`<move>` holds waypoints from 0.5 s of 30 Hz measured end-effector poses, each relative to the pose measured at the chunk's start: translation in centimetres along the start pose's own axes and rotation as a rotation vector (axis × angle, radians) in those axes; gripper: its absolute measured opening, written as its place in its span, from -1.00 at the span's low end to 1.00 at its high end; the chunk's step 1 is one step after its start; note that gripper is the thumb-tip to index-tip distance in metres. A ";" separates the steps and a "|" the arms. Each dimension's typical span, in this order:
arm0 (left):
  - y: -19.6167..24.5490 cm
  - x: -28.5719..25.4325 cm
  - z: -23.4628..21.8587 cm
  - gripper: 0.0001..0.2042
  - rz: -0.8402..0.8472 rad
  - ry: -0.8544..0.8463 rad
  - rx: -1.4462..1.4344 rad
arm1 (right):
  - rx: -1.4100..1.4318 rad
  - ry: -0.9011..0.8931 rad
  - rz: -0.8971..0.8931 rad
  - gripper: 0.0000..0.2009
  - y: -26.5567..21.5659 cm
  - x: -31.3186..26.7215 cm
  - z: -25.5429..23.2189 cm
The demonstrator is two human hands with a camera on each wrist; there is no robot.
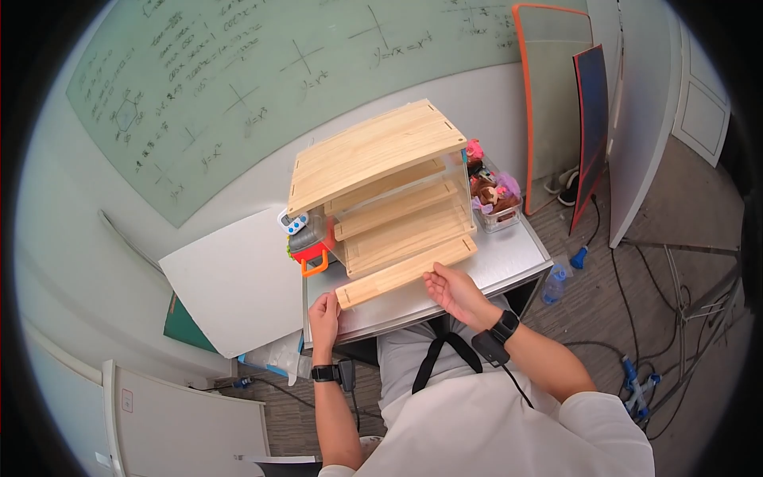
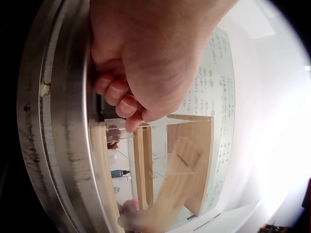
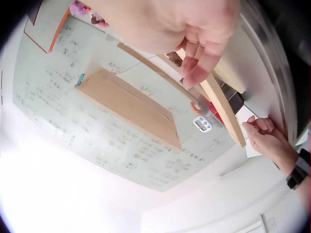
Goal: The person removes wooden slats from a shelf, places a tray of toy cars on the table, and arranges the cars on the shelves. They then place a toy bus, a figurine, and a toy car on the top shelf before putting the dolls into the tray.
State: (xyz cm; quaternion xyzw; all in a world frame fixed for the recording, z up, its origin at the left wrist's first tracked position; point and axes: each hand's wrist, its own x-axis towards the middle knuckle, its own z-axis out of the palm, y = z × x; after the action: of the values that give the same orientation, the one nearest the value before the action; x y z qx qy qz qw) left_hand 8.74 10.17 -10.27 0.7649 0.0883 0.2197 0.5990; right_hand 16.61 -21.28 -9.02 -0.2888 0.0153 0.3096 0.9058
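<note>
While the right hand (image 1: 457,293) pinches a wooden board (image 1: 407,271), the left hand (image 1: 323,318) curls, its hold hidden.

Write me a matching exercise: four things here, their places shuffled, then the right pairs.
1. Narrow plank
2. Board with handwriting
3. Clear bottle
4. Orange-handled case

A. on the floor
B. left of the wooden shelf unit
C. at the left hand and right hand
D. on the wall

Pairs: 1-C, 2-D, 3-A, 4-B
</note>
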 end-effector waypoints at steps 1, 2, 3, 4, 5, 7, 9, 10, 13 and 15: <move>-0.2 0.0 0.1 -0.66 0.000 0.015 -0.006 | 0.043 0.022 0.041 -0.75 0.1 -0.2 -0.5; 0.3 -0.1 0.1 -0.66 -0.001 0.017 -0.007 | 0.038 0.033 0.054 -0.75 0.2 -0.2 -0.9; 1.4 -0.5 0.0 -0.67 -0.015 -0.014 0.002 | 0.036 0.035 0.057 -0.75 0.0 -0.5 -0.9; 2.0 -0.6 0.0 -0.67 -0.028 -0.044 0.012 | 0.036 0.054 0.063 -0.76 -0.2 -0.7 -0.8; 1.9 -0.6 0.0 -0.67 -0.031 -0.039 0.011 | 0.036 0.072 0.069 -0.76 -0.4 -0.9 -0.7; 1.7 -0.5 0.0 -0.68 -0.025 -0.043 -0.020 | 0.065 0.065 0.082 -0.75 -0.4 -1.0 -0.9; 1.8 -0.6 0.0 -0.69 -0.032 -0.039 -0.030 | 0.095 0.056 0.093 -0.74 -0.8 -1.2 -1.2; 1.8 -0.6 0.1 -0.69 -0.039 -0.036 -0.039 | 0.074 0.003 0.141 -0.71 -1.3 -1.5 -1.5; 1.7 -0.5 0.1 -0.67 -0.031 -0.041 -0.027 | -0.026 -0.095 0.239 -0.67 -2.6 -2.6 -1.9; 1.6 -0.5 0.1 -0.67 -0.030 -0.037 -0.024 | -0.106 -0.140 0.286 -0.65 -4.0 -3.7 -1.4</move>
State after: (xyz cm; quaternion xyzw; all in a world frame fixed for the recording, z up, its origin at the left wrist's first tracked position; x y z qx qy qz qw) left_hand 8.17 9.48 -8.87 0.7604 0.0858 0.1975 0.6127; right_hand 16.08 -26.66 -7.36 -0.3087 -0.0232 0.4551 0.8349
